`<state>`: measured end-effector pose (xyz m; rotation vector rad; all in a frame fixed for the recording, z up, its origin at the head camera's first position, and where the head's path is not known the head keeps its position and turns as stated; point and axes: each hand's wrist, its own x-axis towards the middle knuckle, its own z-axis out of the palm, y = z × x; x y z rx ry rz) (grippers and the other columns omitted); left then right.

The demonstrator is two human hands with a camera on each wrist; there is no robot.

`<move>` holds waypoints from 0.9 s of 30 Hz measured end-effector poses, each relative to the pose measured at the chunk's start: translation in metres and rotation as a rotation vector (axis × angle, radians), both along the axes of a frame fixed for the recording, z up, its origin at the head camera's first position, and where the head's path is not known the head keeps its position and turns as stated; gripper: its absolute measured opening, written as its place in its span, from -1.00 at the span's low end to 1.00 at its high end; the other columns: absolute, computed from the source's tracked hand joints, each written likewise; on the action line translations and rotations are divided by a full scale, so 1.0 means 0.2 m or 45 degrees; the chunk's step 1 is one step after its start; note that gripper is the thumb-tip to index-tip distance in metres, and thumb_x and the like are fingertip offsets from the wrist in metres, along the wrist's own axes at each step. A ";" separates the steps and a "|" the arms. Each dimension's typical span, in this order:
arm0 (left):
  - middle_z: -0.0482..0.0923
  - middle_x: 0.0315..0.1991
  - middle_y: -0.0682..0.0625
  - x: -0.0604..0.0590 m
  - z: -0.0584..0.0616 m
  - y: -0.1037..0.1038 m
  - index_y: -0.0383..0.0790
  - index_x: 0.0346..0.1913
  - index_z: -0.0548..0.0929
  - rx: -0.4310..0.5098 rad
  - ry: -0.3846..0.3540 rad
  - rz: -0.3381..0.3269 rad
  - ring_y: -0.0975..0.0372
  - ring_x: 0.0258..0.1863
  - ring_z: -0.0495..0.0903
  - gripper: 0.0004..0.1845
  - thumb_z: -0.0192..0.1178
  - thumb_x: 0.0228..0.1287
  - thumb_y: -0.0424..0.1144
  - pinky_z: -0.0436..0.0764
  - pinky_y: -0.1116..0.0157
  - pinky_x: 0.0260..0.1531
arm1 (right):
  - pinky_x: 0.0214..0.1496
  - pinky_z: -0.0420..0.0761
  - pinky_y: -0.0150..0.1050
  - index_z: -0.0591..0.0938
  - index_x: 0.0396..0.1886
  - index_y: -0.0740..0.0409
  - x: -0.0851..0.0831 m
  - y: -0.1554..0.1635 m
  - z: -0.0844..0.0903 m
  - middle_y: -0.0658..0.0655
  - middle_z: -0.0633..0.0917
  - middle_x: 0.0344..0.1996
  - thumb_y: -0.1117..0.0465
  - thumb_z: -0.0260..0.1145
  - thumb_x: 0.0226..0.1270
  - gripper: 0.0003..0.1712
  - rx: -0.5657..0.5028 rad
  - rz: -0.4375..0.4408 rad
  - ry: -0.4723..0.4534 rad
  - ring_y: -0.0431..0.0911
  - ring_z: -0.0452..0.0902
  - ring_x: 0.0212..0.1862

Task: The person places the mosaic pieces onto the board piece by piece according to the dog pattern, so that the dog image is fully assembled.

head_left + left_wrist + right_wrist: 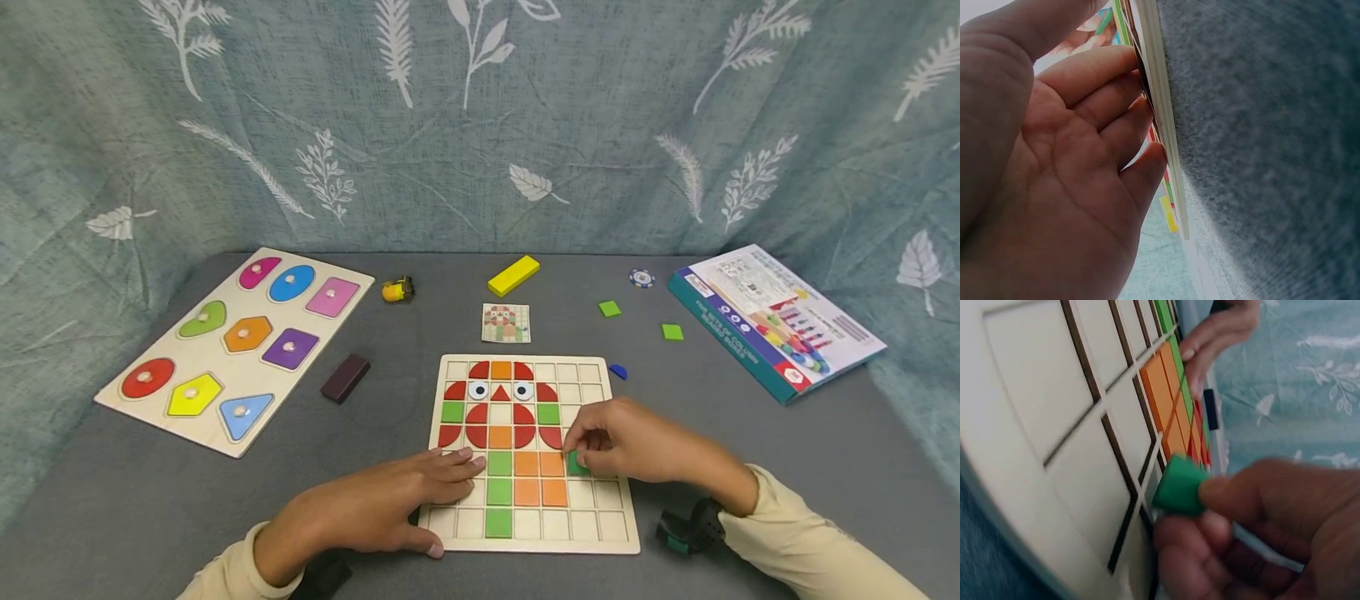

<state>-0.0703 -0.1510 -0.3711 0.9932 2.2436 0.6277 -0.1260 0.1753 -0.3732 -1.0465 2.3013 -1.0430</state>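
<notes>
On the grey table [750,433], the flat left hand [375,508] steadied the grid board [600,542]; the right hand [637,446] pinched a green tile [576,464], seemingly mid-placement, needing alignment with its cell.

You have open grey felt tabletop [750,433] right of the wooden grid board [622,533]; a blue half-round tile [617,372] lies just behind.

Two hands [360,508], two boards [622,533], three loose green squares [609,308].
</notes>
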 end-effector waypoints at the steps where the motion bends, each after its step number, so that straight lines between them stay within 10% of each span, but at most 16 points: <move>1: 0.15 0.47 0.15 0.00 0.00 0.00 -0.10 0.41 0.38 -0.002 -0.003 0.003 0.18 0.48 0.02 -0.27 0.39 0.18 -0.12 0.21 0.07 0.34 | -0.44 0.48 -0.39 0.71 -0.29 0.14 0.00 0.00 0.00 -0.14 0.57 -0.47 0.47 0.30 0.20 -0.81 0.012 -0.004 0.000 -0.30 0.41 -0.45; 18: 0.15 0.47 0.14 -0.01 0.01 0.00 -0.10 0.41 0.38 -0.013 0.012 0.003 0.18 0.48 0.02 -0.27 0.40 0.18 -0.12 0.22 0.06 0.33 | -0.44 0.46 -0.39 0.70 -0.25 0.18 0.01 -0.02 -0.02 -0.14 0.53 -0.49 0.46 0.35 0.20 -0.84 0.000 -0.049 0.051 -0.29 0.39 -0.45; 27: 0.16 0.46 0.15 -0.01 0.01 0.00 -0.08 0.41 0.38 -0.014 0.009 0.000 0.18 0.48 0.02 -0.27 0.39 0.18 -0.10 0.21 0.05 0.33 | -0.23 0.57 -0.31 0.71 -0.13 0.27 -0.14 0.07 -0.08 0.04 0.69 -0.27 0.40 0.32 0.30 -0.83 -0.186 -0.310 0.041 -0.13 0.53 -0.30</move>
